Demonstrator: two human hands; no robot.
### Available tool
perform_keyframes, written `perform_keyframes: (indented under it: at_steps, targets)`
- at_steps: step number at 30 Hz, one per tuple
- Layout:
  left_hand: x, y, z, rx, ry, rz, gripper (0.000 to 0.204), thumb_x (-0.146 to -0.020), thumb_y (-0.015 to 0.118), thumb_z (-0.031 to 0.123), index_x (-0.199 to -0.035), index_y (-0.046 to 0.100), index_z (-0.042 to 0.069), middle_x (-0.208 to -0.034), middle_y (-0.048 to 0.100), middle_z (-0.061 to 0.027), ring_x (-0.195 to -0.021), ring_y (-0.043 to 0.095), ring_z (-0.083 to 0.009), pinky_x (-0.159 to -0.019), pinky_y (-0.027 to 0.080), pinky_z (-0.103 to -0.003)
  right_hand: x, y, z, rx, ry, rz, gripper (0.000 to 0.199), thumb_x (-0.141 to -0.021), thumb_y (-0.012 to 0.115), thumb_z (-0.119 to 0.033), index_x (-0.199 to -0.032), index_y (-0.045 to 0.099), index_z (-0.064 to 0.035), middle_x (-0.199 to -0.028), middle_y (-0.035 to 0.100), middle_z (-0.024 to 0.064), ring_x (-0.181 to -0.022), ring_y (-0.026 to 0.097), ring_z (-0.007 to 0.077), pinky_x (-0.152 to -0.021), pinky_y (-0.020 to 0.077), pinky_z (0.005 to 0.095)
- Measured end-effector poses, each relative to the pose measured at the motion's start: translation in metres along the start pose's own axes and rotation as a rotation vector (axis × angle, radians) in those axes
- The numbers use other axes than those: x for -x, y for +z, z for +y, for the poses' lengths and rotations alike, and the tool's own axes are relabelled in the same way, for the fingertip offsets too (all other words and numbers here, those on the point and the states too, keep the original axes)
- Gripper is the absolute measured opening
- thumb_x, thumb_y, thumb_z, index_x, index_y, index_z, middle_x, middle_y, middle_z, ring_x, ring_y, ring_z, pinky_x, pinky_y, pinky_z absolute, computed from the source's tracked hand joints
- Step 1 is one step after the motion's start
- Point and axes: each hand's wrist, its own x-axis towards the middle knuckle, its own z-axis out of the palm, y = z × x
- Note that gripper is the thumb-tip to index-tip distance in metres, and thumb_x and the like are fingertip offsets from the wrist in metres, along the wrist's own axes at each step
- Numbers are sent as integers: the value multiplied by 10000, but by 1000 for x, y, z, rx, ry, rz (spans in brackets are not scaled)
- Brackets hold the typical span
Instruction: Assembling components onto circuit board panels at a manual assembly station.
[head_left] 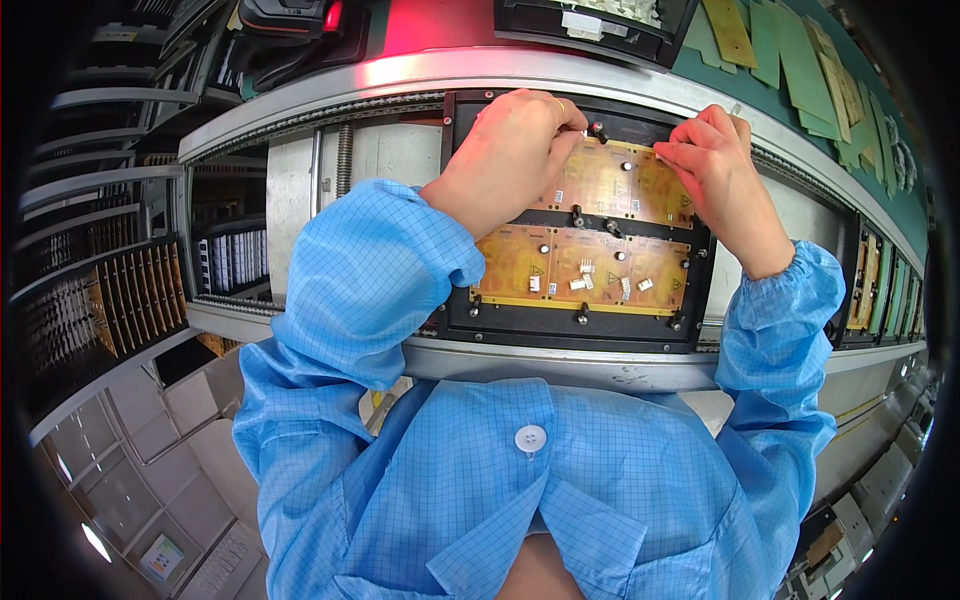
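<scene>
A black fixture frame [470,325] lies across the rails before me, with two rows of yellow-brown circuit boards [510,262] clamped in it. My left hand [515,145] is over the far-left part of the upper row, thumb and fingertips pinched together. At the far-right part of that row my right hand [722,180] also pinches, its fingertips close to the board's far edge. What either pinch holds is too small or too hidden to make out. Several small white connectors [645,285] lie on the lower boards, some loose in a small cluster.
Black clamp knobs [583,316] stand around the boards. Beyond the far metal rail [400,72] are a black bin [610,25] of small white parts and a black device with a red light [290,18]. Racks of boards [135,295] stand at left; green and yellow sheets [800,60] lie far right.
</scene>
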Motion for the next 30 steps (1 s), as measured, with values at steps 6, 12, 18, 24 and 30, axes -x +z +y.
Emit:
perform_keyframes:
  at_steps: [6, 12, 18, 24, 30]
  targets:
    - [1, 7, -5, -58, 61, 29, 188, -914, 615, 65, -997, 728, -60, -801, 698, -183, -837, 680, -328, -859, 532, -424, 4, 3, 0, 30, -25, 67, 199, -778, 732, -18, -977, 735, -28, -945, 634, 75, -962, 544, 285, -902, 420, 402]
    - [0, 15, -10, -63, 121, 24, 177, -892, 664, 92, -994, 746, -28, -972, 705, -185, -998, 638, -358, -922, 507, -442, 27, -17, -28, -83, 53, 49, 238, -739, 762, -62, -972, 715, -61, -923, 604, 61, -975, 551, 277, -928, 391, 416]
    - [-7, 20, -7, -84, 133, 14, 164, -879, 669, 87, -966, 748, -27, -971, 705, -183, -991, 638, -356, -916, 512, -430, 63, -20, -59, -372, 58, -161, 225, -684, 794, -54, -879, 683, -71, -926, 594, 55, -959, 552, 269, -938, 383, 417]
    - [-8, 24, -4, -120, 175, 8, 156, -852, 673, 61, -960, 749, -23, -981, 689, -163, -1019, 618, -338, -932, 508, -419, 77, -17, -57, -361, 88, -79, 206, -720, 756, 5, -894, 663, -56, -918, 603, 67, -929, 562, 276, -942, 397, 404]
    - [-6, 23, -5, -273, 310, -22, 288, -805, 680, 28, -1089, 717, -8, -1027, 644, -154, -1099, 578, -321, -953, 509, -412, 79, -24, -44, -414, 286, 56, 157, -797, 699, 70, -947, 695, 23, -983, 715, 119, -867, 632, 300, -801, 499, 367]
